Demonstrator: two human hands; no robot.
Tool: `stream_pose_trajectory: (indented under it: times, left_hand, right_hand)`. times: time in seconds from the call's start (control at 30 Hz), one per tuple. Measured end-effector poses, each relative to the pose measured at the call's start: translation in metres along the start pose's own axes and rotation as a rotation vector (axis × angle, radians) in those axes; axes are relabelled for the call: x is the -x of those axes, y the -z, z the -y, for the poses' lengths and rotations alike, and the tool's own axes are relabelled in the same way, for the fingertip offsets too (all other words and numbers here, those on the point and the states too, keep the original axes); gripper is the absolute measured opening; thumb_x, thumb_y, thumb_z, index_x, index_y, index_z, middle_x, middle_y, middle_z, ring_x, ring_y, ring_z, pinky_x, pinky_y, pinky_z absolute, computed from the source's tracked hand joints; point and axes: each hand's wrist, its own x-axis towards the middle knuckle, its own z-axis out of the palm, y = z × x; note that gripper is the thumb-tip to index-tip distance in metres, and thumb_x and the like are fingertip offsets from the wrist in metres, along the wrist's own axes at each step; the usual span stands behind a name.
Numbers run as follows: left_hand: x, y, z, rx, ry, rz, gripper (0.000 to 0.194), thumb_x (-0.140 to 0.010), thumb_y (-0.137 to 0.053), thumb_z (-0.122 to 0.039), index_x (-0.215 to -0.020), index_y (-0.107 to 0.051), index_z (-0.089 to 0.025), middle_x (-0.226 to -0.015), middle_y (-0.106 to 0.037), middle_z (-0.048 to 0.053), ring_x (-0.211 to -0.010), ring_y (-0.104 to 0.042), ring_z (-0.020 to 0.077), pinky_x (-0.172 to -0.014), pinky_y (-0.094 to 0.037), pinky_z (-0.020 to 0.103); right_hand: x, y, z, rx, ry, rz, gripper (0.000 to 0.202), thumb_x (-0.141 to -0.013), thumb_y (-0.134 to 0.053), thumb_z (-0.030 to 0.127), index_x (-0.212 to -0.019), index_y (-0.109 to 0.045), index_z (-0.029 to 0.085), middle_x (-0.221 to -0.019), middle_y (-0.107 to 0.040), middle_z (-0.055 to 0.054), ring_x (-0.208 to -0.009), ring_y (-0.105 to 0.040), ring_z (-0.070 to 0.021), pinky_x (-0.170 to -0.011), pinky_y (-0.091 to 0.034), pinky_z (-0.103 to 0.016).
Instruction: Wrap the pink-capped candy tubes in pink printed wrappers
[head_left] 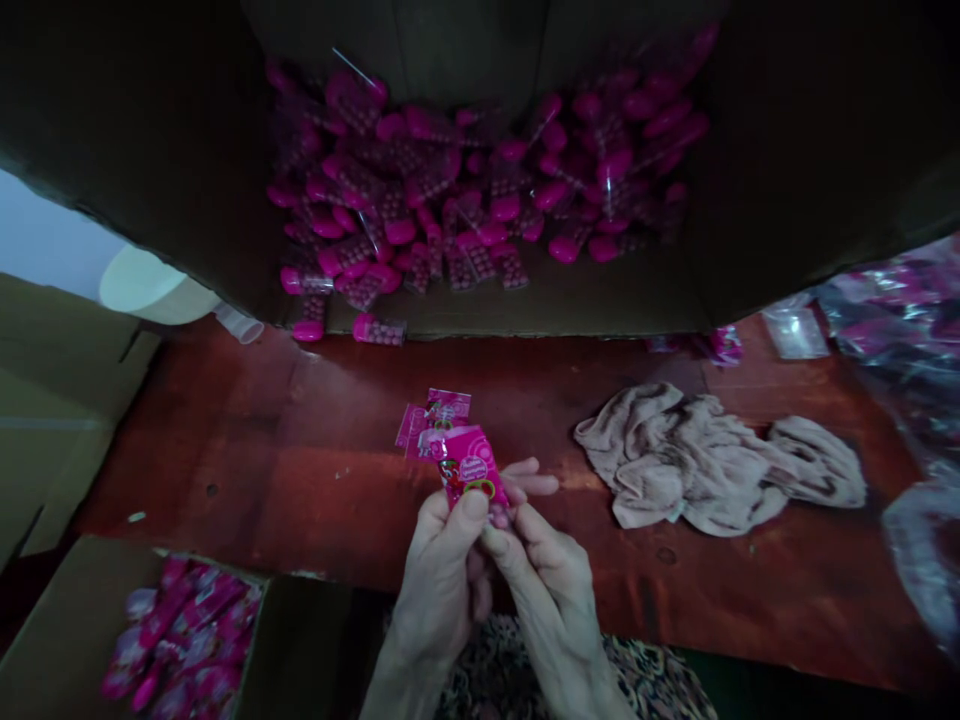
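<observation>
My left hand [442,565] is closed, its thumb pressing on a pink printed sleeve [469,460] with a cherry picture and white lettering. Pink balls [496,516] show at the sleeve's lower end, apparently in a small clear container like those in the box. My right hand [551,575] pinches this lower end with thumb and forefinger; most of the container is hidden by the fingers and sleeve. Just beyond the hands, a few flat pink printed sleeves [450,402] lie on the red-brown wooden table [315,510].
A large cardboard box [570,318] on its side holds many pink-capped containers [401,230]. A crumpled cloth [697,460] lies right, near plastic bags [900,310] and a clear cup [796,328]. Lower left, an open carton [67,620] holds pink packs [184,635]. A white tub [154,287] stands left.
</observation>
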Motion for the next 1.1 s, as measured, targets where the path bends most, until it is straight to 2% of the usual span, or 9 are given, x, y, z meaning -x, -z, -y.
stream_pose_trajectory:
  times: [0.13, 0.27, 0.5, 0.67, 0.77, 0.87, 0.93, 1.0, 1.1]
  left_hand:
    - [-0.001, 0.002, 0.005, 0.004, -0.013, 0.008, 0.033, -0.082, -0.051, -0.04, -0.086, -0.068, -0.012, -0.101, -0.067, 0.013, -0.034, -0.024, -0.002, -0.026, -0.025, 0.011]
    - [-0.004, 0.005, 0.007, -0.014, -0.009, 0.05, 0.036, -0.082, -0.049, -0.042, -0.091, -0.069, -0.012, -0.101, -0.066, 0.012, -0.036, -0.024, -0.0003, -0.027, -0.03, 0.012]
    - [-0.002, -0.001, 0.005, -0.031, -0.022, 0.053, 0.036, -0.081, -0.051, -0.041, -0.09, -0.07, -0.012, -0.09, -0.068, 0.012, -0.038, -0.024, 0.0011, -0.028, -0.025, 0.012]
    - [0.0, 0.003, 0.006, -0.015, -0.01, 0.093, 0.035, -0.081, -0.051, -0.04, -0.094, -0.069, -0.013, -0.076, -0.066, 0.008, -0.039, -0.023, 0.0028, -0.03, -0.028, 0.013]
    - [0.0, 0.008, 0.003, 0.047, -0.055, 0.117, 0.038, -0.082, -0.049, -0.043, -0.104, -0.065, -0.016, -0.08, -0.066, 0.008, -0.039, -0.033, 0.0049, -0.031, -0.035, 0.017]
    - [-0.004, 0.012, -0.003, 0.036, -0.19, 0.057, 0.03, -0.081, -0.053, -0.037, -0.097, -0.066, -0.016, -0.086, -0.068, 0.008, -0.049, -0.049, 0.009, -0.04, -0.042, 0.02]
    - [-0.006, 0.014, -0.005, -0.008, -0.275, -0.027, 0.021, -0.078, -0.058, -0.03, -0.088, -0.068, -0.015, -0.085, -0.069, 0.007, -0.058, -0.056, 0.011, -0.052, -0.047, 0.022]
    - [-0.007, 0.014, -0.005, -0.028, -0.315, -0.079, 0.018, -0.076, -0.061, -0.028, -0.086, -0.068, -0.014, -0.08, -0.068, 0.006, -0.063, -0.058, 0.0116, -0.059, -0.048, 0.022]
    - [-0.006, 0.015, -0.004, 0.013, -0.288, -0.073, 0.019, -0.078, -0.059, -0.029, -0.089, -0.067, -0.015, -0.067, -0.065, 0.002, -0.051, -0.054, 0.0089, -0.048, -0.044, 0.02]
  right_hand:
    - [-0.004, 0.001, -0.004, -0.055, -0.048, 0.029, 0.022, -0.085, -0.053, 0.033, -0.096, -0.061, 0.016, -0.053, -0.055, 0.004, -0.04, -0.05, -0.0073, -0.036, -0.04, -0.014]
    - [-0.005, 0.002, -0.004, -0.129, -0.117, 0.048, 0.022, -0.085, -0.053, 0.034, -0.079, -0.06, 0.015, -0.05, -0.053, 0.004, -0.035, -0.047, -0.0052, -0.034, -0.039, -0.013]
    - [-0.003, 0.001, 0.0, -0.143, -0.123, -0.02, 0.028, -0.083, -0.054, 0.037, -0.067, -0.058, 0.014, -0.05, -0.053, 0.004, -0.036, -0.046, -0.0053, -0.034, -0.039, -0.014]
    - [-0.002, 0.006, 0.001, -0.102, -0.136, 0.052, 0.026, -0.085, -0.052, 0.037, -0.076, -0.06, 0.015, -0.053, -0.054, 0.004, -0.039, -0.048, -0.0062, -0.037, -0.04, -0.016]
    - [-0.001, 0.011, 0.003, -0.012, -0.139, 0.142, 0.026, -0.088, -0.048, 0.037, -0.076, -0.058, 0.015, -0.055, -0.054, 0.004, -0.039, -0.049, -0.0058, -0.039, -0.039, -0.016]
    - [-0.001, 0.015, 0.004, 0.095, -0.129, 0.201, 0.028, -0.089, -0.046, 0.036, -0.073, -0.057, 0.015, -0.057, -0.055, 0.003, -0.042, -0.049, -0.0054, -0.042, -0.039, -0.016]
    - [-0.001, 0.015, 0.006, 0.147, -0.104, 0.167, 0.02, -0.087, -0.051, 0.034, -0.085, -0.059, 0.016, -0.065, -0.06, 0.001, -0.049, -0.053, -0.0072, -0.045, -0.042, -0.017]
    - [-0.002, 0.014, 0.007, 0.176, -0.058, 0.115, 0.024, -0.085, -0.055, 0.033, -0.102, -0.059, 0.018, -0.08, -0.064, -0.002, -0.058, -0.056, -0.0091, -0.049, -0.045, -0.018]
    - [-0.001, 0.01, 0.007, 0.159, -0.008, 0.13, 0.027, -0.086, -0.051, 0.03, -0.108, -0.06, 0.017, -0.079, -0.064, -0.003, -0.059, -0.058, -0.0099, -0.052, -0.049, -0.02]
